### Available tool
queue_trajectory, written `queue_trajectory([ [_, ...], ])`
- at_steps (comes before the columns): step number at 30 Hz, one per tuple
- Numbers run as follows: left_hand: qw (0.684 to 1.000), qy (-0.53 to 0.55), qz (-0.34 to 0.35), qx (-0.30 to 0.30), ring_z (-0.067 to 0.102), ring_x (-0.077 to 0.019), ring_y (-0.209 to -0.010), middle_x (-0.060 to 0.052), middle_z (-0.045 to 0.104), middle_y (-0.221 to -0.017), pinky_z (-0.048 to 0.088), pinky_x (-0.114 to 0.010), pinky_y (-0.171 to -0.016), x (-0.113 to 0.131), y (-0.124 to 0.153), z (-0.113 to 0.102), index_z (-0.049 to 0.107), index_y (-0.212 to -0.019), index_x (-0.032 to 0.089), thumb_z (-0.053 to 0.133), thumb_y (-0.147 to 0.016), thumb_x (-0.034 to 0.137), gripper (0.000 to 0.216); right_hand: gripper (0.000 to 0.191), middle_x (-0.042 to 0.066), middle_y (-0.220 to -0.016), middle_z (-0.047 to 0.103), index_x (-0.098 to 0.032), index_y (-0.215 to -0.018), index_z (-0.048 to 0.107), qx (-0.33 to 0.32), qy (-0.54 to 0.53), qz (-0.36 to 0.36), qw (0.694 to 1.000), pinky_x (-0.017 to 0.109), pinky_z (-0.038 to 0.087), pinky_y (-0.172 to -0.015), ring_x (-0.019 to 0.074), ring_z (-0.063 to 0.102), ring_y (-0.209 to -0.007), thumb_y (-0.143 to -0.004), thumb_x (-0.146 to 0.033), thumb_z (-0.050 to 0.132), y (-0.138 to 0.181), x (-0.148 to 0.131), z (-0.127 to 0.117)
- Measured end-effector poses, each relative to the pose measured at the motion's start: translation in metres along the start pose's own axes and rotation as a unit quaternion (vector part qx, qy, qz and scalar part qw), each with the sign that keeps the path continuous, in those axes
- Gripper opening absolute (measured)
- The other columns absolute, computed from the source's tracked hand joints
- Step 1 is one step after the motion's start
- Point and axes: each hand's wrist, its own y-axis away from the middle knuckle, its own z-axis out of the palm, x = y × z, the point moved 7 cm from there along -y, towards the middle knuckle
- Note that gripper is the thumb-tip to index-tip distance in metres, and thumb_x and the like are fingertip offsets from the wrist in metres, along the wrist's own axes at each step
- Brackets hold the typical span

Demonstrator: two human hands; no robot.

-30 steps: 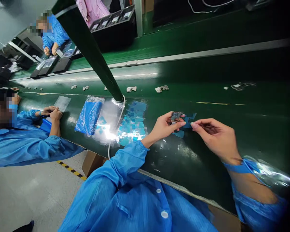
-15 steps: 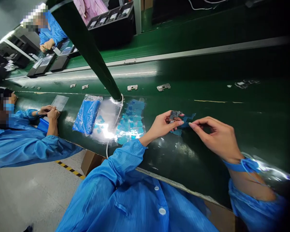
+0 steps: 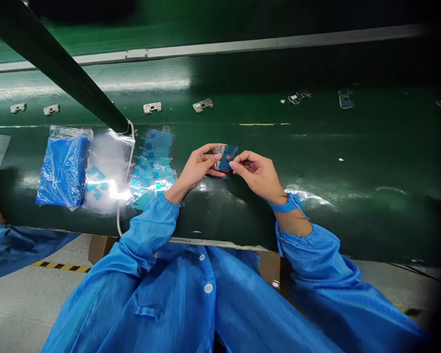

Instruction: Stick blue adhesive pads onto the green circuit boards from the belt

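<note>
The right hand has come in from the side. Half a second ago its fingertips stopped short of the part, and now they meet the left hand over it. The view has also dropped and swung, so both hands sit mid-frame and the co-workers are gone, apart from one blue sleeve at the left edge. The work has therefore gone from reaching to both hands being on the piece.

Nearest is the person's blue coat, with a blue wrist strap on the right forearm. Just past the cuffs, the left fingers are clamped on a small grey part, thumb below and fingertips over its top edge. It is held just above the green surface. The right fingers are pinched together on a blue film that lies against the part's right side. The film carries a small red mark. Whether it already sticks to the part cannot be told.

Just left of the hands, a sheet of more blue film pieces lies flat. Beside it are a clear bag under glare and a blue bag, with a white cable running down between sheet and bag. A dark bar slants up from there.

Farther off, loose parts lie well apart in a row along the belt. Behind them runs a pale rail.
</note>
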Motion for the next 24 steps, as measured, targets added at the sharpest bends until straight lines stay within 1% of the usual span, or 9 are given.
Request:
queue_trajectory([
  [2, 1.0, -0.015, -0.001, -0.009, 0.084, -0.0238, -0.091, -0.013, 0.083, -0.12, 0.074, -0.033, -0.076, 0.0009, 0.0016, 0.0021, 0.064, -0.153, 0.019, 0.09, -0.094, 0.051, 0.071, 0.05, 0.004, -0.087, 0.07, -0.021, -0.09, 0.074, -0.012, 0.003, 0.002, 1.0, 0.031, 0.055, -0.08, 0.0149, 0.064, -0.077, -0.088, -0.068, 0.092, 0.0014, 0.0014, 0.0025],
  [4, 1.0, -0.02, 0.0, -0.009, 0.084, -0.0221, -0.089, -0.011, 0.084, -0.118, 0.074, -0.033, -0.076, 0.002, 0.0024, 0.0022, 0.063, -0.157, 0.021, 0.086, -0.097, 0.045, 0.068, 0.05, 0.004, -0.089, 0.071, -0.021, -0.092, 0.073, -0.02, 0.003, 0.001, 1.0, 0.031, 0.055, -0.081, 0.014, 0.063, -0.077, -0.09, -0.067, 0.091, 0.002, 0.0039, 0.0029],
  [7, 1.0, -0.028, 0.01, -0.001, 0.084, -0.0225, -0.092, -0.009, 0.084, -0.107, 0.075, -0.034, -0.077, 0.0047, 0.0029, 0.0015, 0.067, -0.15, 0.02, 0.081, -0.099, 0.038, 0.056, 0.046, 0.004, -0.092, 0.072, -0.021, -0.094, 0.073, -0.027, -0.001, -0.003, 1.0, 0.029, 0.054, -0.079, 0.0128, 0.064, -0.078, -0.093, -0.063, 0.089, 0.0022, 0.0072, 0.0019],
  [9, 1.0, -0.031, 0.007, -0.003, 0.085, -0.0243, -0.093, -0.009, 0.084, -0.106, 0.075, -0.035, -0.077, 0.0052, 0.0035, 0.0029, 0.068, -0.146, 0.02, 0.08, -0.099, 0.035, 0.051, 0.043, 0.003, -0.092, 0.073, -0.022, -0.096, 0.073, -0.03, -0.002, -0.004, 1.0, 0.03, 0.055, -0.079, 0.0135, 0.066, -0.079, -0.095, -0.062, 0.089, 0.0026, 0.0086, 0.0021],
  [11, 1.0, -0.027, -0.001, -0.005, 0.086, -0.0252, -0.09, -0.009, 0.084, -0.108, 0.075, -0.036, -0.077, 0.0049, 0.0045, 0.0052, 0.07, -0.144, 0.02, 0.08, -0.098, 0.033, 0.05, 0.044, 0.003, -0.091, 0.072, -0.023, -0.096, 0.073, -0.035, 0.001, -0.001, 0.999, 0.032, 0.058, -0.08, 0.015, 0.068, -0.08, -0.094, -0.064, 0.089, 0.0033, 0.0094, 0.0034],
  [14, 1.0, -0.011, -0.003, 0.006, 0.085, -0.0253, -0.081, -0.009, 0.083, -0.102, 0.074, -0.037, -0.074, 0.0056, 0.0059, 0.0074, 0.072, -0.139, 0.019, 0.078, -0.101, 0.039, 0.043, 0.046, 0.003, -0.091, 0.073, -0.023, -0.096, 0.073, -0.038, 0.003, -0.005, 0.999, 0.033, 0.06, -0.08, 0.0159, 0.069, -0.079, -0.093, -0.067, 0.088, 0.0042, 0.009, 0.0053],
  [17, 1.0, -0.003, -0.006, 0.015, 0.085, -0.0266, -0.081, -0.009, 0.082, -0.099, 0.073, -0.038, -0.073, 0.0069, 0.0064, 0.009, 0.074, -0.136, 0.018, 0.069, -0.107, 0.047, 0.041, 0.047, 0.003, -0.091, 0.073, -0.023, -0.095, 0.073, -0.031, 0.005, -0.02, 0.999, 0.034, 0.061, -0.079, 0.0158, 0.069, -0.078, -0.094, -0.068, 0.087, 0.0041, 0.0076, 0.0055],
  [21, 0.999, -0.01, -0.025, 0.03, 0.085, -0.0255, -0.083, -0.008, 0.081, -0.1, 0.072, -0.037, -0.076, 0.0078, 0.0065, 0.0092, 0.074, -0.138, 0.018, 0.058, -0.113, 0.049, 0.043, 0.055, 0.003, -0.09, 0.072, -0.023, -0.092, 0.072, -0.028, 0.021, -0.022, 0.999, 0.036, 0.06, -0.077, 0.017, 0.069, -0.078, -0.091, -0.076, 0.087, 0.0034, 0.0083, 0.0068],
  [24, 0.999, -0.016, -0.037, 0.03, 0.085, -0.0248, -0.085, -0.009, 0.082, -0.101, 0.072, -0.037, -0.079, 0.0092, 0.0074, 0.011, 0.071, -0.143, 0.015, 0.052, -0.116, 0.048, 0.046, 0.058, 0.003, -0.089, 0.072, -0.023, -0.092, 0.071, -0.021, 0.025, -0.03, 0.999, 0.037, 0.061, -0.077, 0.0173, 0.069, -0.078, -0.089, -0.079, 0.086, 0.0034, 0.0076, 0.0074],
])
